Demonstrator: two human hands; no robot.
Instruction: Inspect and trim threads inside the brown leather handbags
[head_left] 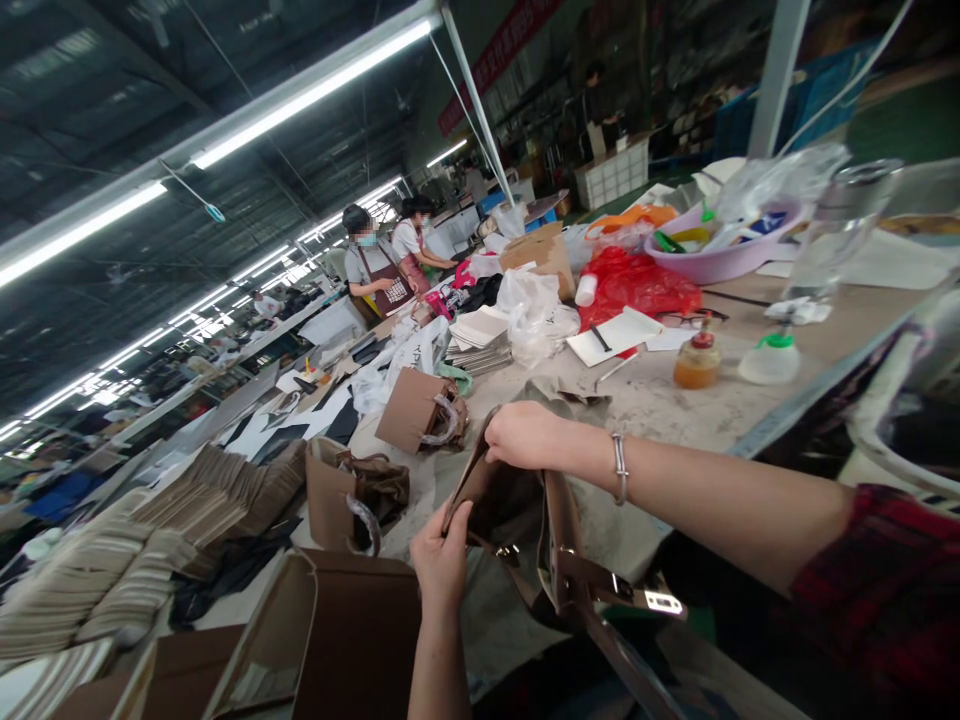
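Note:
A brown leather handbag [525, 520] with metal buckles and straps stands at the near edge of the worktable [675, 400]. My left hand [442, 560] is closed on the front rim of its opening. My right hand [525, 435], with a silver bracelet at the wrist, grips the top flap at the far side. Two more brown bags [420, 410] [352, 495] with wrapped handles stand just beyond on the table.
An open brown box [337, 630] sits at lower left beside stacks of flat striped pieces [135, 560]. Farther right lie white plastic bags [536, 315], a red bag [637, 285], a pink bowl [720, 260], a glue jar [697, 362] and a clear bottle [836, 235]. Two people in aprons [375, 270] work farther along.

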